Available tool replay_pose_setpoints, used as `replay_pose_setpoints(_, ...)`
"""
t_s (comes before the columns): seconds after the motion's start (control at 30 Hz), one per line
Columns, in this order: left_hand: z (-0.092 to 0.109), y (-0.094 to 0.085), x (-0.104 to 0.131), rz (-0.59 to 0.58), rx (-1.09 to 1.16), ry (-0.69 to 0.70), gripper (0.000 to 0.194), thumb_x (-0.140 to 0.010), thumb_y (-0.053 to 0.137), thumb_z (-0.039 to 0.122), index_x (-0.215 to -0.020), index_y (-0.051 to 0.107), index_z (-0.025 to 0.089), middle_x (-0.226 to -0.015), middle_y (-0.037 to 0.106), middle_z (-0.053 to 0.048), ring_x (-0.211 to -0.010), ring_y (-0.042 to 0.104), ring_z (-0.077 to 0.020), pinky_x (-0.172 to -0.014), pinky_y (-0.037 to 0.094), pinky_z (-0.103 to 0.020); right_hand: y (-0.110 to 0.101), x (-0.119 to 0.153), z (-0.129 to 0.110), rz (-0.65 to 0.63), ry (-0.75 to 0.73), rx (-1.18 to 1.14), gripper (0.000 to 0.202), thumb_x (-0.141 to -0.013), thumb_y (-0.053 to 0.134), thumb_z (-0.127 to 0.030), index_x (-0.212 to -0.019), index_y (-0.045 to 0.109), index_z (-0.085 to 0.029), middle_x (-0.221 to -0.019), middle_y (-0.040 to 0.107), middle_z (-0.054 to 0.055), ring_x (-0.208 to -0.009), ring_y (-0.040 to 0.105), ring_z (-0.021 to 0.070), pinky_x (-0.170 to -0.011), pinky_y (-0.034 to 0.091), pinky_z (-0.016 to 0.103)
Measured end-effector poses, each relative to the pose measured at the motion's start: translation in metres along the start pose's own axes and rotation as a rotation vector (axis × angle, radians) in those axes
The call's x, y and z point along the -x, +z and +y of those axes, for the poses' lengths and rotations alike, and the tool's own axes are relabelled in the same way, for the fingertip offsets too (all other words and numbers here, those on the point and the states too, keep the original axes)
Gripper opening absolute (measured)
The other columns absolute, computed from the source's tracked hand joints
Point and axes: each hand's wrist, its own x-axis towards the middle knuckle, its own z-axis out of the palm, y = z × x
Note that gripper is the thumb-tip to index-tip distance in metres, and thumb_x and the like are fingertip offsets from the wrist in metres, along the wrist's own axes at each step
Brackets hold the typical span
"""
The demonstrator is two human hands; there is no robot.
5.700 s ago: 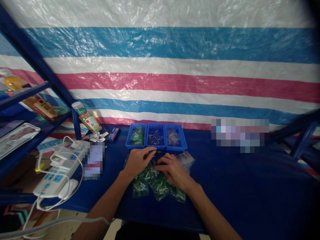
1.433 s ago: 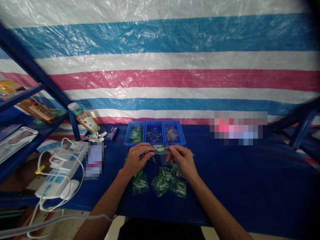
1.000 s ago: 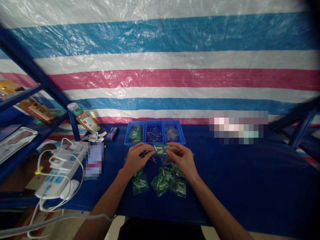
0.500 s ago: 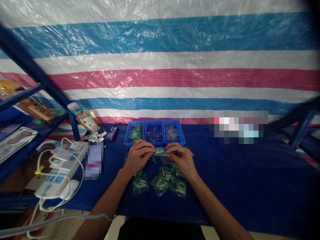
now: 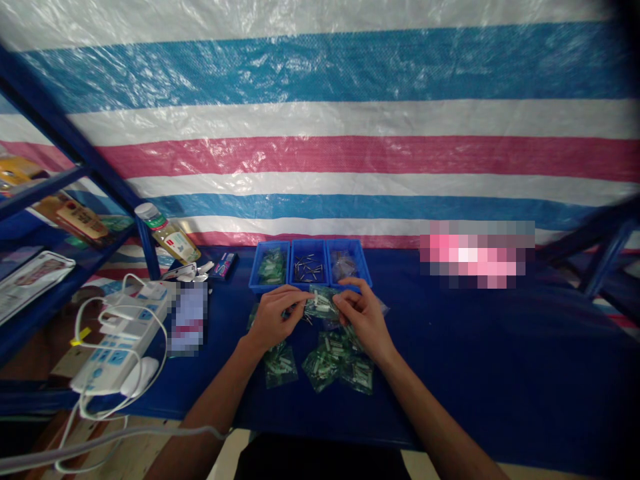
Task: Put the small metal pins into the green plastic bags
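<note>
A small clear bag with pale pieces (image 5: 321, 303) is stretched between my two hands, just in front of the blue bins. My left hand (image 5: 279, 319) pinches its left edge, and my right hand (image 5: 363, 319) grips its right edge between thumb and fingers. Behind them stand three joined blue bins: the left bin holds greenish bags (image 5: 273, 265), the middle one dark screws (image 5: 307, 269), the right one clear bags (image 5: 343, 264). Nearer to me, several filled bags (image 5: 327, 360) lie in a pile, with another filled bag (image 5: 280, 365) to their left. Some screws are partly hidden beside my left hand.
On the left of the blue table (image 5: 475, 373) are a white power strip (image 5: 117, 340) with tangled cables, a bottle (image 5: 170, 235) and a small dark box (image 5: 223, 265). A blue metal frame (image 5: 107, 180) rises there. A striped sheet (image 5: 350, 157) hangs behind.
The bag between my hands has tilted, so more of its face shows. My right hand's fingers have shifted, with the index finger now raised. My left hand has barely moved.
</note>
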Motion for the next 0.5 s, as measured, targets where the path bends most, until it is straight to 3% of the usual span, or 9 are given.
replay_pose_setpoints(0.2, -0.0024, 0.0031, 0.0010, 0.038, 0.002, 0.030, 0.021, -0.094, 0.062, 0.017, -0.109, 0.076, 0.020, -0.098, 0.075, -0.009, -0.083, 0.070, -0.0152, -0.066, 0.058, -0.023, -0.0039, -0.0007, 0.0034, 0.014, -0.021, 0.055, 0.027, -0.093, 0.064, -0.048, -0.103, 0.068, -0.023, -0.067, 0.065, 0.000, -0.054, 0.058, 0.0158, -0.050, 0.043, 0.027)
replay_pose_setpoints(0.37, -0.0018, 0.0027, 0.0005, 0.046, -0.012, 0.028, 0.015, -0.093, 0.066, 0.020, -0.105, 0.076, 0.021, -0.096, 0.075, -0.008, -0.087, 0.071, -0.0167, -0.070, 0.059, -0.026, -0.0031, -0.0022, 0.0030, -0.006, -0.003, 0.014, 0.028, -0.086, 0.071, -0.041, -0.107, 0.068, -0.025, -0.093, 0.072, 0.004, -0.059, 0.064, 0.0164, -0.049, 0.044, 0.027)
replay_pose_setpoints(0.5, -0.0009, 0.0014, -0.0003, 0.036, -0.029, 0.035, 0.011, -0.093, 0.068, 0.022, -0.101, 0.075, 0.020, -0.085, 0.073, -0.006, -0.079, 0.066, -0.0165, -0.070, 0.055, -0.028, -0.0019, -0.0009, 0.0008, -0.017, -0.068, 0.126, 0.027, -0.085, 0.074, -0.038, -0.109, 0.071, -0.026, -0.087, 0.068, 0.003, -0.060, 0.060, 0.0156, -0.053, 0.045, 0.028)
